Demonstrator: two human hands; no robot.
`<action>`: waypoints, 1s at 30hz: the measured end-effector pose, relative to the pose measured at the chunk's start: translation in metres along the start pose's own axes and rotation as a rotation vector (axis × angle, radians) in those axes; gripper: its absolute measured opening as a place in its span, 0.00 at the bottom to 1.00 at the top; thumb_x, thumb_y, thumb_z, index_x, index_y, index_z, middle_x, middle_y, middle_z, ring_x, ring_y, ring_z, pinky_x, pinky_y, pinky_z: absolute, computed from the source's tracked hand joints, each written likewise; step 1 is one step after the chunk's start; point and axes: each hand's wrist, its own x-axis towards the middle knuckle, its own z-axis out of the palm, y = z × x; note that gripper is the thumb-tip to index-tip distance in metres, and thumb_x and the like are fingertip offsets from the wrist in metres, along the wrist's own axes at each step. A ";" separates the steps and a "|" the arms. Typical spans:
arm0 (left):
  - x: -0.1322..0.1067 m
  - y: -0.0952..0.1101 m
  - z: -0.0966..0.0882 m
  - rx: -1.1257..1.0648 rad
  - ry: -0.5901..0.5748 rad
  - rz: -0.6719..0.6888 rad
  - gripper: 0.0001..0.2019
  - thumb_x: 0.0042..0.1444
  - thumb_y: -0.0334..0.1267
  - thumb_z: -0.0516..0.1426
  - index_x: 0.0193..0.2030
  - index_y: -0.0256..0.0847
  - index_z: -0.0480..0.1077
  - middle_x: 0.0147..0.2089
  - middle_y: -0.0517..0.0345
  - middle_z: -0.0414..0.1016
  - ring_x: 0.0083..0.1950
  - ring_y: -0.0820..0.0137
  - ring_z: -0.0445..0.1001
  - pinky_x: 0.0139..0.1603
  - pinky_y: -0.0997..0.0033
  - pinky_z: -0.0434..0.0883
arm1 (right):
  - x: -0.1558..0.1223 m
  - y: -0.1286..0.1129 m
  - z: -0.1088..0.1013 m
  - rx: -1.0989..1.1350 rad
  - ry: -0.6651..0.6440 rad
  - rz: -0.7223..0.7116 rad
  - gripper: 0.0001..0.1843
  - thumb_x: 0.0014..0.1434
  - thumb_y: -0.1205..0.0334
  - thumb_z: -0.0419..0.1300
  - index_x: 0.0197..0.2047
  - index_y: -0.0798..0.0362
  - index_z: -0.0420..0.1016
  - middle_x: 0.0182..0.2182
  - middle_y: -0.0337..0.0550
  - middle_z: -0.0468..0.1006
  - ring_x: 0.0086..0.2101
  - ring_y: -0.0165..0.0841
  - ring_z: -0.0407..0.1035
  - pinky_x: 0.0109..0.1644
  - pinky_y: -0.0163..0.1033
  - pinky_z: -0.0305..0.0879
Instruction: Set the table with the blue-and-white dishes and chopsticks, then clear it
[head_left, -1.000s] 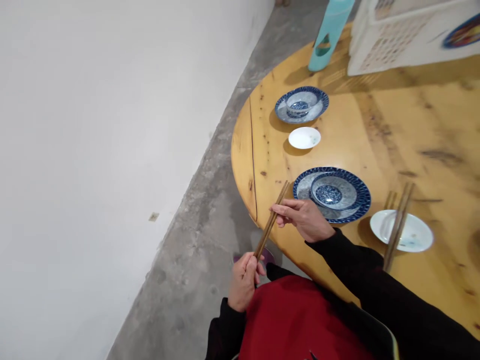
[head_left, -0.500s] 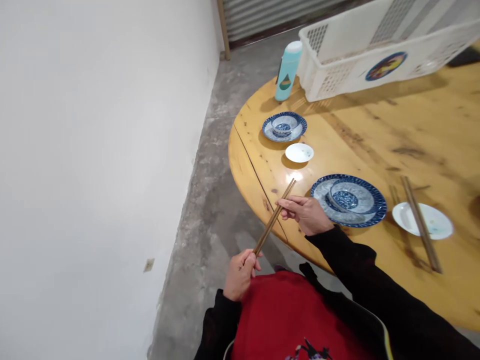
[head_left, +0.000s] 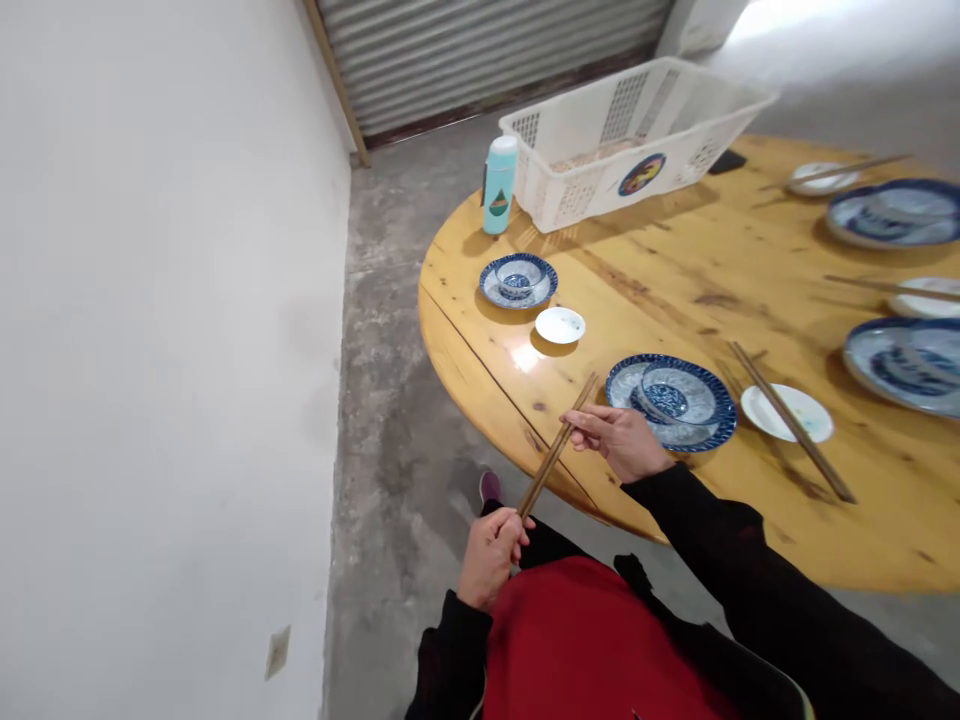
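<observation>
Both my hands grip one pair of brown chopsticks (head_left: 553,456), which slants up to the right near the table's edge. My left hand (head_left: 495,552) is closed around the lower end, in front of my body. Higher up, the fingers of my right hand (head_left: 616,438) pinch the sticks beside a blue-and-white plate (head_left: 714,432) with a clear bowl (head_left: 667,392) on it. Farther along the table edge lies a small white dish (head_left: 560,325). Behind that dish stands a smaller-looking blue-and-white plate (head_left: 489,283), also with a bowl (head_left: 517,280).
Chopsticks (head_left: 791,420) rest across a white dish (head_left: 814,412) to the right. More plates and dishes sit along the table's (head_left: 660,290) far right. A white plastic basket (head_left: 577,200) and a turquoise bottle (head_left: 499,185) stand at the back. A white wall (head_left: 172,350) rises left.
My view has swung right and pulled back, bringing more place settings into sight on the right. Both hands still grip the chopsticks, in nearly the same pose.
</observation>
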 end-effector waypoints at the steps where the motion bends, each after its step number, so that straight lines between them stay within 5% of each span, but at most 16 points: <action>1: 0.010 0.004 -0.003 0.002 -0.026 -0.003 0.24 0.61 0.57 0.54 0.37 0.34 0.75 0.27 0.60 0.67 0.23 0.78 0.60 0.26 0.75 0.56 | 0.008 -0.002 0.000 0.006 0.018 -0.005 0.27 0.29 0.42 0.80 0.24 0.55 0.83 0.19 0.42 0.76 0.21 0.27 0.68 0.22 0.31 0.69; 10: 0.113 0.066 -0.030 0.130 -0.186 -0.057 0.23 0.62 0.56 0.54 0.41 0.34 0.73 0.27 0.61 0.67 0.23 0.78 0.59 0.27 0.75 0.56 | 0.100 -0.020 0.002 0.136 0.167 -0.043 0.24 0.32 0.47 0.80 0.26 0.56 0.81 0.22 0.41 0.77 0.21 0.26 0.66 0.22 0.31 0.67; 18: 0.200 0.111 -0.023 0.224 -0.235 -0.027 0.20 0.62 0.54 0.54 0.37 0.37 0.71 0.27 0.62 0.66 0.24 0.77 0.60 0.28 0.74 0.57 | 0.168 -0.056 -0.016 0.172 0.313 -0.020 0.13 0.44 0.62 0.77 0.24 0.58 0.79 0.18 0.40 0.75 0.19 0.25 0.67 0.21 0.28 0.68; 23: 0.246 0.131 -0.016 0.232 -0.285 -0.007 0.19 0.62 0.53 0.55 0.35 0.37 0.71 0.27 0.61 0.67 0.24 0.77 0.60 0.28 0.74 0.57 | 0.207 -0.075 -0.033 0.132 0.411 0.011 0.11 0.50 0.71 0.73 0.23 0.57 0.76 0.16 0.41 0.74 0.18 0.26 0.68 0.21 0.29 0.69; 30: 0.298 0.137 -0.018 0.258 -0.341 -0.059 0.18 0.60 0.52 0.57 0.34 0.37 0.71 0.27 0.61 0.67 0.24 0.78 0.59 0.27 0.75 0.56 | 0.247 -0.070 -0.046 0.070 0.523 0.067 0.14 0.51 0.75 0.70 0.20 0.54 0.73 0.15 0.42 0.73 0.17 0.28 0.67 0.22 0.32 0.70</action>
